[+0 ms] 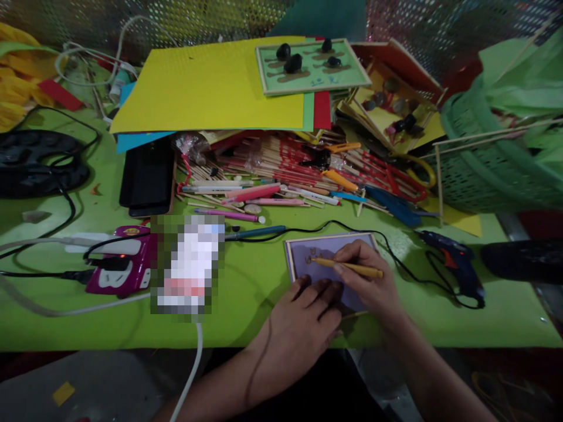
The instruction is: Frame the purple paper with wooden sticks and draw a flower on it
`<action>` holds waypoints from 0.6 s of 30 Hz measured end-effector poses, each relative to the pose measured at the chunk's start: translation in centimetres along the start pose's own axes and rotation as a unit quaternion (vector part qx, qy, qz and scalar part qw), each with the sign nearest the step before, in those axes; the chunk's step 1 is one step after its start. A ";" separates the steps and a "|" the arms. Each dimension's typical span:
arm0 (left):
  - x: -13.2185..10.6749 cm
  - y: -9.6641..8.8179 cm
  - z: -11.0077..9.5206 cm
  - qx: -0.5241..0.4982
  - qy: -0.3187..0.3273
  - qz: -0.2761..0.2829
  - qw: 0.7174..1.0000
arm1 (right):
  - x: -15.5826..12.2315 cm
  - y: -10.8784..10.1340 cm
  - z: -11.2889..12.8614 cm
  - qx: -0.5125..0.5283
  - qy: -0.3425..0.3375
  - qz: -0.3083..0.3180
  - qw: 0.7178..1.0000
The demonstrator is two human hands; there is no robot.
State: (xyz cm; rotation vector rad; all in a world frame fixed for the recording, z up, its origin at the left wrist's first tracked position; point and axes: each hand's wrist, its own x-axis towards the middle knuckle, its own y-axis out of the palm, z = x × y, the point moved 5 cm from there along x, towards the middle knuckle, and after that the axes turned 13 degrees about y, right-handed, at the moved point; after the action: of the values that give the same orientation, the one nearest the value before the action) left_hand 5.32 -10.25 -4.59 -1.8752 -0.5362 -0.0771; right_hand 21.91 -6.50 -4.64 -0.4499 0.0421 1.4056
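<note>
A small lilac card (308, 252) with a pale wooden border lies flat on the green table (255, 275). My left hand (303, 319) rests on the card's near edge, fingers flat and spread, pinning it down. My right hand (367, 281) is closed round a yellow pencil (352, 268), whose tip touches the card near a small drawn mark at its upper left.
A blue glue gun (457, 261) with a black cord lies to the right. Behind the card is a heap of sticks, pens and scissors (299, 176), yellow paper sheets (211, 88), a green framed board (312, 64) and a green basket (492, 158). A power strip (118, 264) and cables lie left.
</note>
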 end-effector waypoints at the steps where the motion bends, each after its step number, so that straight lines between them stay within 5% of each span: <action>1: 0.0 0.1 0.0 0.000 0.000 0.002 1.000 | 0.0 0.0 0.0 0.003 -0.004 -0.001 1.000; 18: 0.0 0.1 0.0 0.005 -0.006 -0.017 1.000 | 0.1 0.4 0.3 -0.022 -0.021 0.016 0.999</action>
State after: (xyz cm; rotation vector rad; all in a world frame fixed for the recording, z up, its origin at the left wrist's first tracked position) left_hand 5.36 -10.28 -4.69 -1.8577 -0.5750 -0.0854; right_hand 21.49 -6.23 -4.52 -0.4578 -0.0169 1.4493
